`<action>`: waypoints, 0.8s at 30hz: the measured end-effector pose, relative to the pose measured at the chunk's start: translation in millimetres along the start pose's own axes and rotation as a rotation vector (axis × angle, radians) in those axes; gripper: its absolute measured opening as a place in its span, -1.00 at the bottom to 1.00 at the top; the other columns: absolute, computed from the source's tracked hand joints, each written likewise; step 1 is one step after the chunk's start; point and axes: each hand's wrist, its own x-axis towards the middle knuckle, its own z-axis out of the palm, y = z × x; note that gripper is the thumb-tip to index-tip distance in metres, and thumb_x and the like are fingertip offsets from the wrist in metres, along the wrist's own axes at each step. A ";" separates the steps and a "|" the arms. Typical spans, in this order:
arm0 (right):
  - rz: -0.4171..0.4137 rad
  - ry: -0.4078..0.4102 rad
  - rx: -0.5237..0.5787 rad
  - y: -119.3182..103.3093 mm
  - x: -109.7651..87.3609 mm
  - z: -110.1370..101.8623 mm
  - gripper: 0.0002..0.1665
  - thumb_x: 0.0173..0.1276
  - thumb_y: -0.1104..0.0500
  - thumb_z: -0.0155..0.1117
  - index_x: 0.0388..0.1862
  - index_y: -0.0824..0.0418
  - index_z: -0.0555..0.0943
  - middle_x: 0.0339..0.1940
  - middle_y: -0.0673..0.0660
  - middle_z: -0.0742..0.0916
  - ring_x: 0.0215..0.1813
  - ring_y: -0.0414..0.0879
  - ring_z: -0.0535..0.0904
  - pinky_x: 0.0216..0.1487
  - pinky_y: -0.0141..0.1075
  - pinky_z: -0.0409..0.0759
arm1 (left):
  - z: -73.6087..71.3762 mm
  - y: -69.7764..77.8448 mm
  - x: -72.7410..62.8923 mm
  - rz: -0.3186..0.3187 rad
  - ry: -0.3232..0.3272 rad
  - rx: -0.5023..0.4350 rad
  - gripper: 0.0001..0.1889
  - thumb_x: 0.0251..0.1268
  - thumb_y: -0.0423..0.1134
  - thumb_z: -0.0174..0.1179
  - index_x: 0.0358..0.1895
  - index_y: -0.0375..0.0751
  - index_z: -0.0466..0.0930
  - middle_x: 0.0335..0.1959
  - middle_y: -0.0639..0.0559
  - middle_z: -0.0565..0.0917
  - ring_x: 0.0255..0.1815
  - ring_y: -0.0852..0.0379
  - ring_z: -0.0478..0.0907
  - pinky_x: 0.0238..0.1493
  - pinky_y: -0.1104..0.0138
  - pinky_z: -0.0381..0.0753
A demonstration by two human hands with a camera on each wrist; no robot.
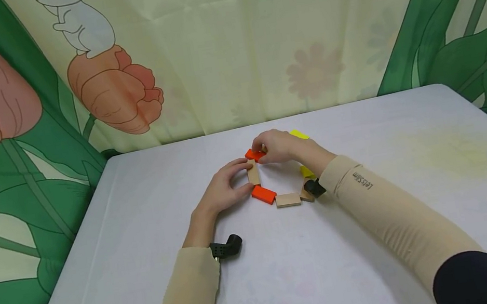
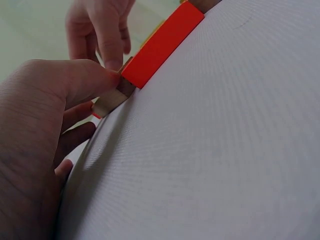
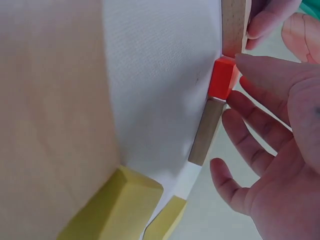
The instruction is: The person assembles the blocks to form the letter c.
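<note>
Flat red, yellow and plain wooden blocks lie in a ring on the white table. My left hand [image 1: 225, 189] is at the ring's left side, its thumb and fingertips touching the outer side of a plain wooden block [image 1: 253, 173]. In the left wrist view the thumb lies near the joint with a red block [image 2: 162, 45]. At the ring's far left corner my right hand [image 1: 277, 146] pinches another red block [image 3: 221, 79] between thumb and index finger; its other fingers are loosely spread. This block touches the plain one at its end. The right hand partly hides the ring's far side.
A plain block [image 1: 288, 200] is at the ring's near side, with another [image 1: 305, 195] partly behind the black right wrist camera [image 1: 314, 188]. Yellow blocks [image 1: 299, 134] show beyond the right forearm. A printed curtain [image 1: 228, 49] hangs behind the table's far edge.
</note>
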 end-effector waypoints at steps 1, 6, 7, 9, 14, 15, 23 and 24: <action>-0.001 0.002 -0.007 -0.2 0.5 0.4 -0.65 0.40 0.22 0.34 0.14 0.23 0.64 -0.03 0.15 0.68 -0.01 0.06 0.51 0.09 -0.08 0.54 | -0.1 -0.4 -0.1 0.000 0.000 0.000 -0.48 0.27 -0.20 0.30 0.32 -0.10 0.57 0.42 0.02 0.45 0.49 0.06 0.26 0.49 0.08 0.20; 0.008 0.009 -0.037 -2.0 1.9 1.2 -0.65 0.40 0.23 0.33 0.15 0.23 0.65 -0.08 0.14 0.67 -0.03 0.05 0.50 0.07 0.01 0.48 | 0.0 -2.7 -0.5 0.011 0.003 -0.004 -0.49 0.26 -0.20 0.31 0.31 -0.10 0.58 0.42 0.03 0.45 0.48 0.07 0.27 0.49 0.11 0.20; 0.010 0.010 -0.041 -2.4 2.0 1.3 -0.64 0.40 0.23 0.33 0.15 0.23 0.65 -0.08 0.14 0.67 -0.02 0.05 0.51 0.08 0.02 0.47 | 0.0 -2.8 -0.4 0.015 0.006 -0.005 -0.49 0.26 -0.20 0.31 0.31 -0.10 0.59 0.42 0.02 0.46 0.48 0.06 0.28 0.49 0.11 0.20; 0.015 0.010 -0.044 -3.4 1.7 1.2 -0.64 0.40 0.23 0.33 0.16 0.23 0.65 -0.07 0.13 0.68 -0.01 0.05 0.51 0.10 0.05 0.45 | -0.1 -3.0 -0.3 0.018 0.007 -0.003 -0.49 0.26 -0.20 0.31 0.30 -0.10 0.59 0.41 0.03 0.46 0.48 0.07 0.28 0.49 0.12 0.20; 0.015 0.012 -0.042 -2.4 1.5 2.6 -0.64 0.41 0.24 0.32 0.16 0.22 0.66 -0.03 0.13 0.68 0.00 0.05 0.51 0.11 0.02 0.48 | 0.5 -2.9 0.1 0.018 0.005 -0.007 -0.49 0.26 -0.20 0.32 0.31 -0.08 0.58 0.42 0.03 0.45 0.48 0.07 0.27 0.48 0.11 0.21; 0.013 0.013 -0.042 -2.0 1.7 2.9 -0.65 0.41 0.24 0.32 0.16 0.21 0.66 -0.03 0.13 0.68 0.00 0.05 0.51 0.10 0.01 0.49 | 0.5 -2.7 0.1 0.018 0.004 -0.008 -0.49 0.27 -0.20 0.32 0.31 -0.08 0.58 0.42 0.03 0.45 0.48 0.06 0.27 0.48 0.11 0.21; 0.011 0.011 -0.035 -0.4 4.8 3.8 -0.67 0.40 0.20 0.35 0.13 0.19 0.67 -0.04 0.13 0.67 0.00 0.05 0.51 0.12 0.05 0.47 | -0.7 -2.5 -0.2 0.020 0.006 -0.009 -0.49 0.26 -0.21 0.31 0.31 -0.10 0.58 0.41 0.01 0.46 0.48 0.04 0.28 0.49 0.10 0.20; 0.012 0.009 -0.036 -0.5 5.2 3.7 -0.67 0.40 0.20 0.36 0.12 0.19 0.68 -0.04 0.13 0.67 0.00 0.05 0.51 0.12 0.05 0.47 | -0.7 -2.8 -0.2 0.021 0.006 -0.009 -0.49 0.26 -0.21 0.31 0.31 -0.11 0.58 0.41 0.01 0.46 0.48 0.05 0.28 0.48 0.11 0.20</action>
